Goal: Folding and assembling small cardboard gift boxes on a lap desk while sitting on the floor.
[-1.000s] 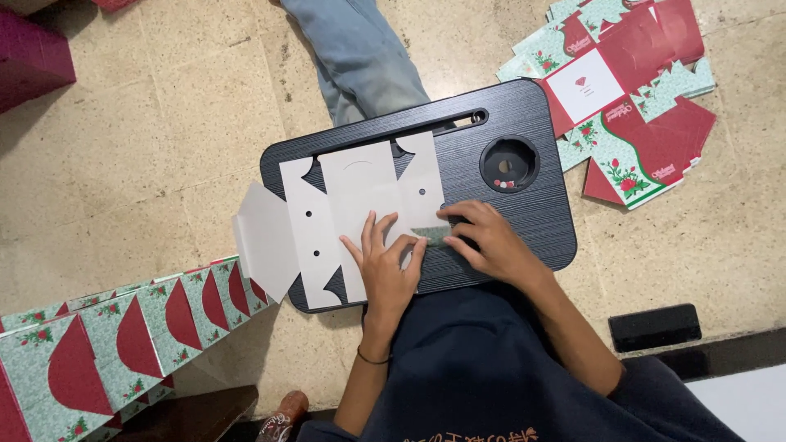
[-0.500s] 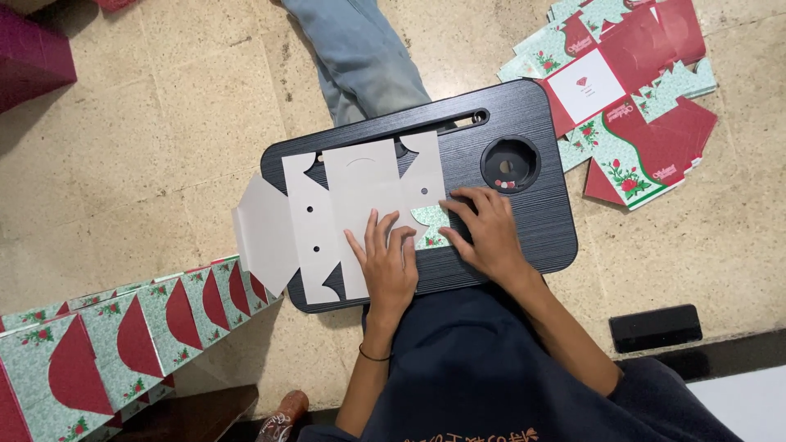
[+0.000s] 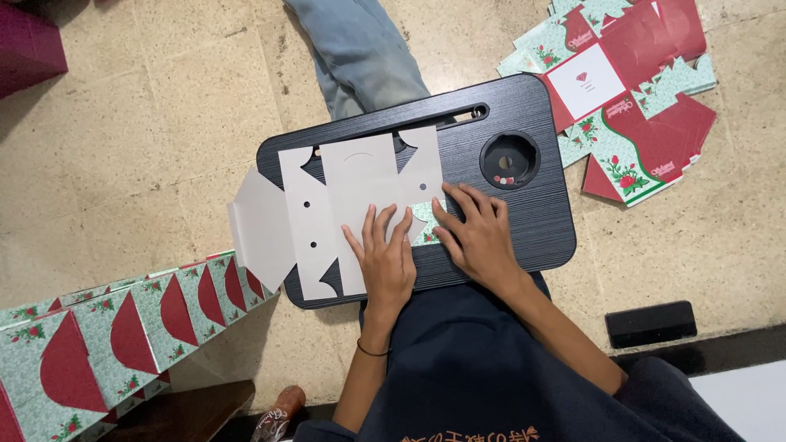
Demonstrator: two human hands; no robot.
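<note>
A flat die-cut cardboard box blank (image 3: 327, 205), white side up, lies across a black lap tray (image 3: 540, 221). Its left flaps hang past the tray's left edge. My left hand (image 3: 386, 262) lies flat on the blank's lower middle, fingers spread. Just to the right, my right hand (image 3: 476, 237) presses a folded flap whose green and red printed side (image 3: 426, 225) shows between the hands. Neither hand grips anything; both press down with fingers apart.
A round cup hole (image 3: 509, 160) sits in the tray's right part. Loose printed box blanks (image 3: 630, 90) lie on the floor at upper right. A row of folded green and red boxes (image 3: 123, 327) stands at lower left. Another person's jeans leg (image 3: 360, 49) is beyond the tray. A dark phone-like slab (image 3: 651, 323) lies at right.
My right hand has slid left and down along the folded flap, closer to my left hand. The blank has shifted slightly; my left hand stays flat on it.
</note>
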